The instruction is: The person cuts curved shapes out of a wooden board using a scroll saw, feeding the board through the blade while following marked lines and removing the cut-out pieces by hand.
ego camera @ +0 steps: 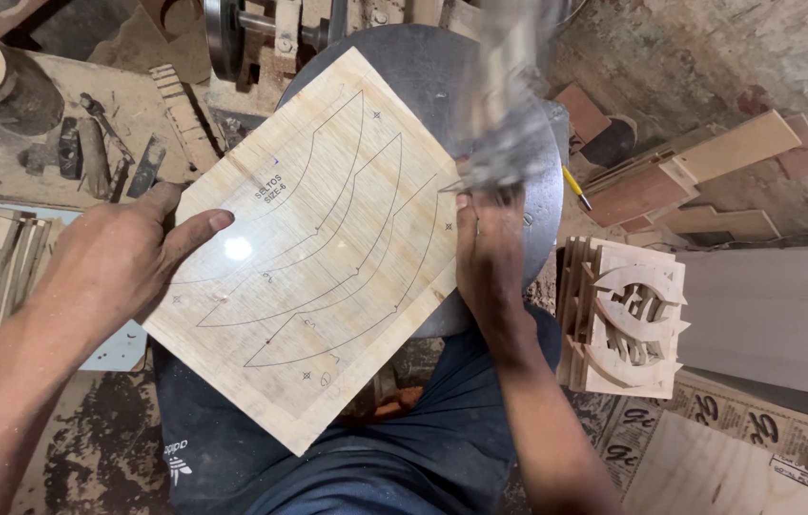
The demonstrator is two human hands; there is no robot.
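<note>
A pale wooden board (313,243) marked with curved outlines lies on the round saw table (423,72) at frame centre. The left hand (122,257) presses flat, open, on its left edge; the right hand (485,253) pinches its right edge beside the blurred blade (504,114), starting a cut; next, steady feeding along the line

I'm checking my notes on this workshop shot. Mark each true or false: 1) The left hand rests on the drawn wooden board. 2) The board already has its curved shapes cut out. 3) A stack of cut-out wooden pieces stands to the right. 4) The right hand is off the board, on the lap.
1) True: the left hand lies on the wooden board.
2) False: the curves are only drawn lines.
3) True: the stack of cut-out pieces stands there.
4) False: the right hand is at the board's right edge.
</note>
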